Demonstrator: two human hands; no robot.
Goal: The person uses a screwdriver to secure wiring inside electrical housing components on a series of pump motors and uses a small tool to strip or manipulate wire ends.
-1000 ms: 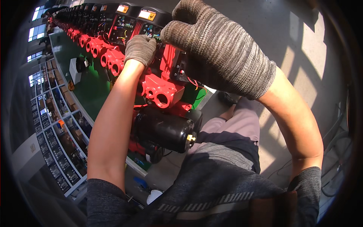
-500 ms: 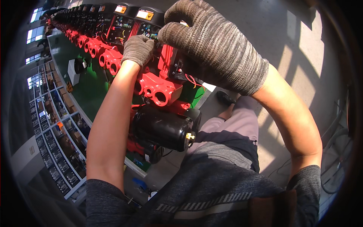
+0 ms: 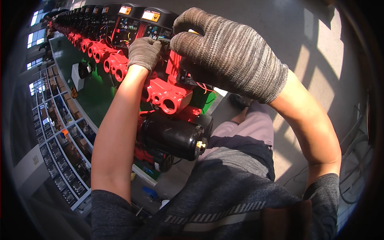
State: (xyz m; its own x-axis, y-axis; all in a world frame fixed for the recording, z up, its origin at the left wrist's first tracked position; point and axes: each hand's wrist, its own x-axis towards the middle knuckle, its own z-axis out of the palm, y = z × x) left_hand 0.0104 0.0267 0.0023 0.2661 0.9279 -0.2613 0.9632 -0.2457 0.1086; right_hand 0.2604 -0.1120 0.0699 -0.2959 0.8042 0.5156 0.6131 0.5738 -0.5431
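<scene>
Both gloved hands shift slightly toward the lower left against the nearest red pump unit (image 3: 168, 96). The left hand (image 3: 144, 52) sits marginally lower at the black control box (image 3: 154, 24). The right hand (image 3: 228, 52) closes further, its fingers (image 3: 192, 38) curling down over the unit's top.
</scene>
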